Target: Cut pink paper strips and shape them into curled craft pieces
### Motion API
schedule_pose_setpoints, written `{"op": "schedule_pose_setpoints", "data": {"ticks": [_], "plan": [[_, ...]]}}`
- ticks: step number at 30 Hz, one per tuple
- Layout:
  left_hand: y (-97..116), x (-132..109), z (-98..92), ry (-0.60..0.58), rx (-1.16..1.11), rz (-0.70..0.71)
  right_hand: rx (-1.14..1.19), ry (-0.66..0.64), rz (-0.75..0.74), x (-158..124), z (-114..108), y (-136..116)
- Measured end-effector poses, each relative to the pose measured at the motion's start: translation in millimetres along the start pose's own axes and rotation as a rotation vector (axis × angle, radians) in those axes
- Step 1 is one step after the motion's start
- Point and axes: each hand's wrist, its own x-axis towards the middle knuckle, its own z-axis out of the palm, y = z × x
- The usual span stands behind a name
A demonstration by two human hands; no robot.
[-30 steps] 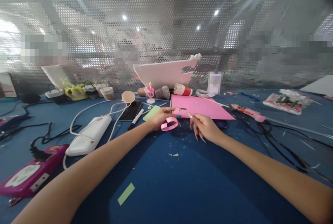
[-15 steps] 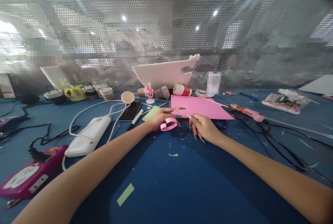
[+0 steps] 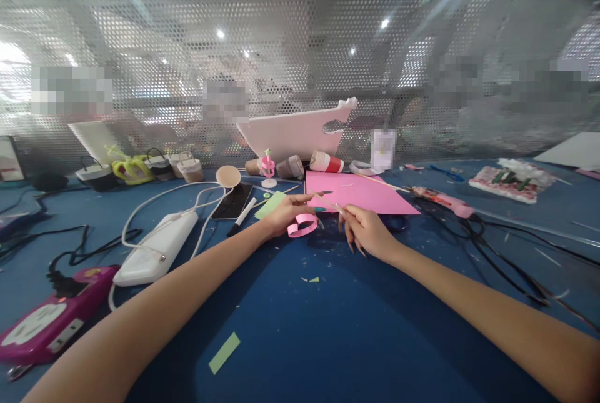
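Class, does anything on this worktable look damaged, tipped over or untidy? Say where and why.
The pale board at the back looks broken: a ragged notch interrupts its right side. Before it, a red and white cup lies sideways, not upright. Scraps litter the blue table.

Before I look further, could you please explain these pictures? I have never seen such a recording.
There is no machine: a person works with two bare hands. Every picture comes from one camera worn on this person's head, looking forward and down. The left hand holds a curled pink strip; the right hand pinches a thin pale piece, too small to identify. On the blue table lie a pink sheet, a black phone, a white box-shaped device, a magenta power strip and a pink corded tool.
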Motion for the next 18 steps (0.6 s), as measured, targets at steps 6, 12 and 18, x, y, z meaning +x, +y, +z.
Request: {"op": "schedule_pose_setpoints", "data": {"ticks": [6,12,18], "plan": [[-3.6,2.1,-4.2,-0.009,-0.042,-0.028,0.009,-0.001,-0.007,-0.3,-0.1,1.3],[-1.4,0.5,-4.7,0.0,-0.061,-0.058,-0.025,0.005,-0.017,-1.5,-0.9,-0.6],[-1.9,0.5,-4.0,-0.029,-0.064,-0.037,-0.049,0.019,-0.027,-2.5,-1.2,0.1]]}}
